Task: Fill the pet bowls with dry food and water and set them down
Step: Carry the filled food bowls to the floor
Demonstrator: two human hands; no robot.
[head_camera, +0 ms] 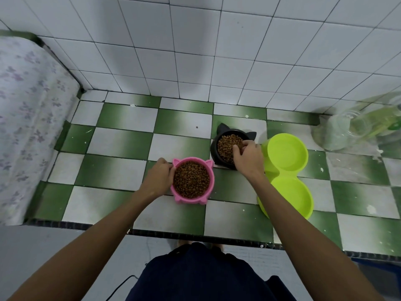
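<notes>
A pink cat-eared bowl full of brown dry food stands on the green and white tiled ledge. My left hand grips its left rim. To its right and farther back, a black cat-eared bowl, also full of dry food, stands on the ledge. My right hand grips the black bowl's right rim, fingers curled over the food. A lime green double bowl lies beside my right hand; both of its wells look to hold no food.
A clear plastic bottle lies on its side at the back right near the white tiled wall. A floral-covered mattress fills the left side. The ledge's dark front edge runs above my lap.
</notes>
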